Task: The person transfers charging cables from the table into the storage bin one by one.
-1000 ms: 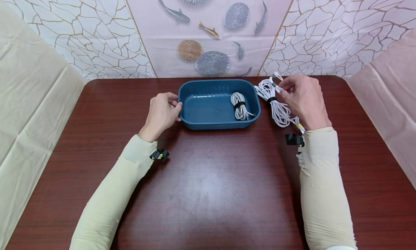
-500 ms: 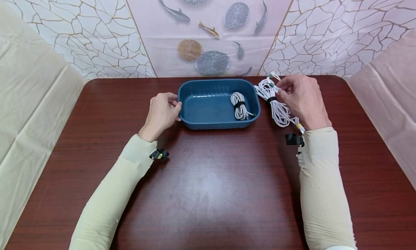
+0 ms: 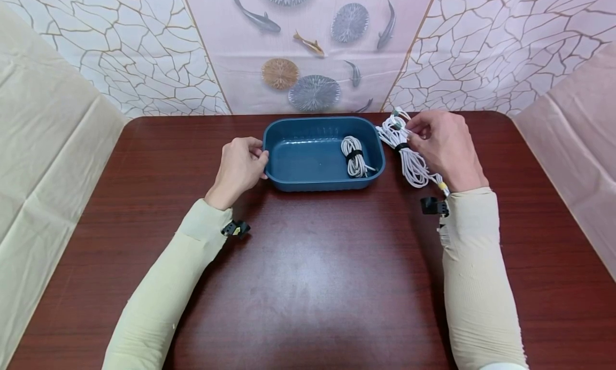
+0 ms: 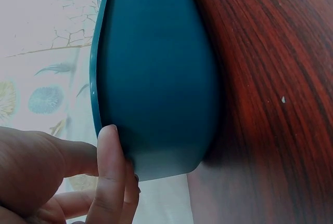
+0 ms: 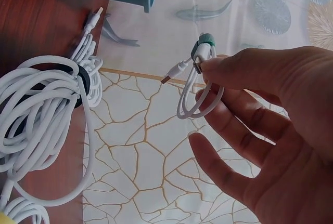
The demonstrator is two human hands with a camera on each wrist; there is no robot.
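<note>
My left hand (image 3: 240, 164) grips the left end of a blue plastic bin (image 3: 313, 186), with its fingertips (image 4: 109, 143) at the rim. Inside the bin, toward the right, lies a white cable bundle (image 3: 357, 164) bound by a black strap. My right hand (image 3: 449, 151) pinches a short white USB cable (image 5: 202, 52) between thumb and fingers. A green tie (image 5: 206, 39) wraps that cable, and its plug ends stick out. The short cable hangs above the table, beside a bigger white cable bundle (image 5: 47, 109) with a black strap.
The bigger bundle lies right of the bin on the dark red wooden table (image 3: 308, 284). Near my right wrist is another white cable with a yellow tie (image 3: 443, 186). Patterned cloth (image 3: 144, 44) stands behind the table, and plain cloth walls flank both sides.
My right hand has drifted slightly left with the short USB cable, bringing it over the top of the bigger bundle. The left hand and the bin have stayed put.
</note>
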